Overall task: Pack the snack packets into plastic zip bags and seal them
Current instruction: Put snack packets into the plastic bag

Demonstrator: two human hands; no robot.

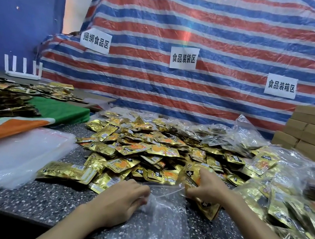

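Note:
A big heap of gold snack packets [148, 148] covers the middle of the speckled table [48, 201]. A clear plastic zip bag [166, 219] lies flat in front of the heap, its mouth toward the packets. My left hand [119, 201] pinches the left side of the bag's mouth. At the mouth's right side, my right hand [207, 188] grips several gold packets [193, 176]. One more gold packet [208, 209] lies just below that hand, on the bag's edge.
A stack of empty clear zip bags [10, 156] lies at the left. Filled clear bags of packets [295, 191] pile up at the right. Brown cardboard boxes [314, 132] stand at the back right. A green and orange cloth [29, 120] with dark packets lies at the left.

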